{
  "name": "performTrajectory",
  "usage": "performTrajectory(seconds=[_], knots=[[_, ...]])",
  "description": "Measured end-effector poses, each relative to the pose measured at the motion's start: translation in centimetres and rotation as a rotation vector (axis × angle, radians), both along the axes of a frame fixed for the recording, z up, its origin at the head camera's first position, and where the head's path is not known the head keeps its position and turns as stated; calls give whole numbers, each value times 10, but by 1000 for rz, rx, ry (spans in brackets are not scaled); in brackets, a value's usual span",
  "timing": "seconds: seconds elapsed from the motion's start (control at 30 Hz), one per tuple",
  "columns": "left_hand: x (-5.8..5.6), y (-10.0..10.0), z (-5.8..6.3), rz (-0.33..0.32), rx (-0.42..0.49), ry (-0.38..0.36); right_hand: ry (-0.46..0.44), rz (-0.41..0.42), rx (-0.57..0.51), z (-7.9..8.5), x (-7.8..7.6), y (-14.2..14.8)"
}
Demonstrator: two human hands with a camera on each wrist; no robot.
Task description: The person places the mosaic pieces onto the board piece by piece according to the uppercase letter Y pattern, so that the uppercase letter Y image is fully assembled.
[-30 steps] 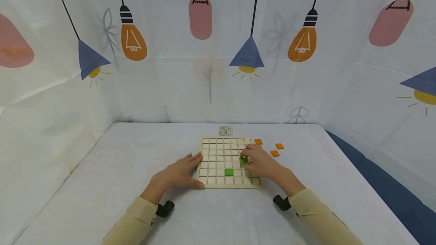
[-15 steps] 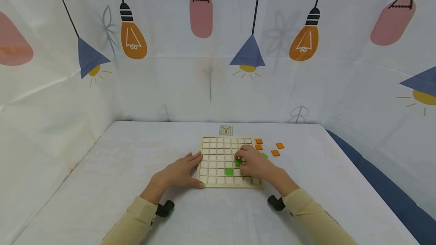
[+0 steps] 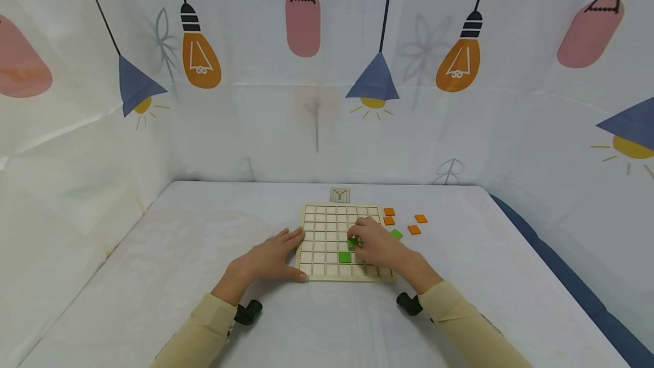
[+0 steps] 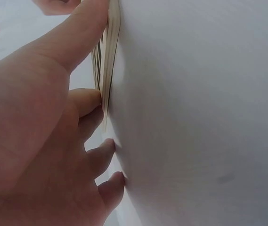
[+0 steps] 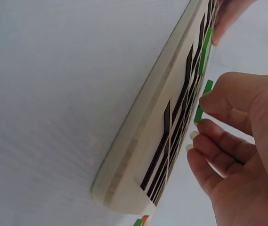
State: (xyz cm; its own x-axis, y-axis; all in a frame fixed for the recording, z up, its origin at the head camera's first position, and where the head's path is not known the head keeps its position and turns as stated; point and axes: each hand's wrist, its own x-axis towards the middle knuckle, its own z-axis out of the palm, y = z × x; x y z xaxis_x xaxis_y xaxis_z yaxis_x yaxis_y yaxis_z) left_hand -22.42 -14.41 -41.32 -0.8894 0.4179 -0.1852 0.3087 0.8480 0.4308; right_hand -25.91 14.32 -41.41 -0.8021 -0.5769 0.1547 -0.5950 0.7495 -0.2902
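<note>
A pale wooden grid board [image 3: 318, 270] lies flat on the white table. My left hand [image 3: 265, 257] rests against its left edge, fingers stretched out along the side and thumb at the near left corner. In the left wrist view, the thumb and fingertips touch the board's side [image 4: 108, 61]. Over the middle of the grid, my right hand [image 3: 384, 250] pinches a green square tile [image 5: 209, 86] between thumb and fingers, partly hidden by them. One green tile [image 3: 344, 257] sits in a cell nearer the front. Another green tile [image 3: 396, 234] lies right of the board.
Several orange tiles [image 3: 414, 230] lie on the table to the right of the board, two of them close to its edge. Behind the board is a small card [image 3: 339, 195] with a printed grid pattern. A patterned white sheet [image 3: 245, 129] hangs behind the table.
My right hand has moved left over the grid with the green tile. A green tile and an orange tile beside the board have come out from behind it. My left hand stays put.
</note>
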Motion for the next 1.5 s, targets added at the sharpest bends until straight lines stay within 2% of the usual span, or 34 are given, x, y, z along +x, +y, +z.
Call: performTrajectory(seconds=[0.27, 0.47, 0.83, 1.23, 1.5], knots=[[-1, 0, -1, 1, 7, 2, 3, 16, 2, -5, -2, -4], [-1, -1, -2, -1, 15, 3, -1, 26, 13, -3, 0, -8], [1, 0, 1, -16, 24, 6, 15, 32, 29, -3, 1, -16], [1, 0, 0, -22, 19, 14, -31, 8, 48, 0, 1, -22], [1, 0, 0, -21, 15, 13, -28, 12, 50, -2, 0, -22]])
